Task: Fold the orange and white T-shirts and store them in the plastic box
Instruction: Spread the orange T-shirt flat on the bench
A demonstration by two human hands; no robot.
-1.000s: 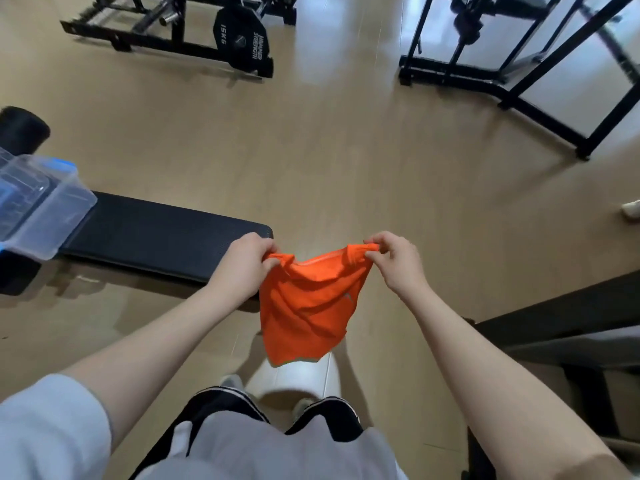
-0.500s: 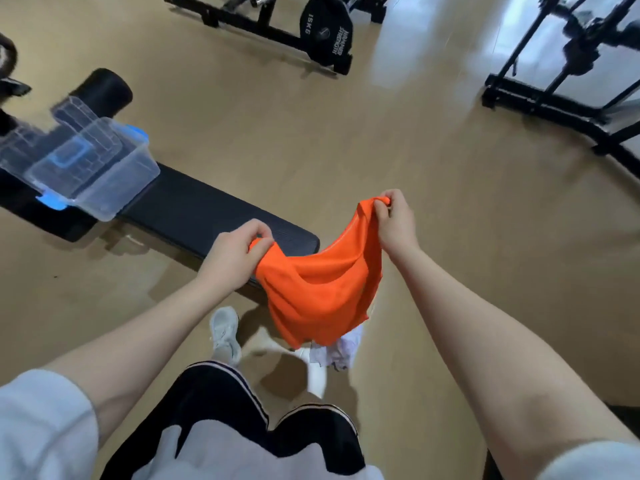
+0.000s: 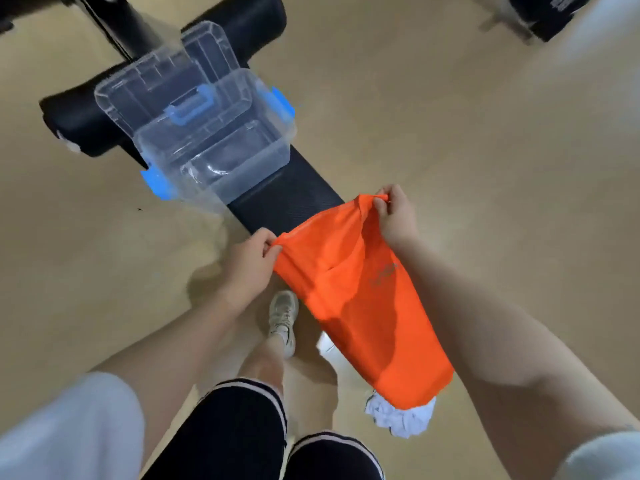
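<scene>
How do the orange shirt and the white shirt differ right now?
The orange shirt hangs in the air, pinched at its top edge by the left hand and right hand; the white shirt lies crumpled on the floor, untouched. The orange one shows nearly whole; the white one is mostly hidden behind it. Neither is in the box.

Hardly any lettering is being shown legibly.

A faint grey print is being shown on the front of the orange T-shirt, but it is too blurred to be read. White lettering is being shown on the black weight plate at the upper right edge, and it is smeared by motion and cut off by the frame, so no word or number is being made out.
</scene>
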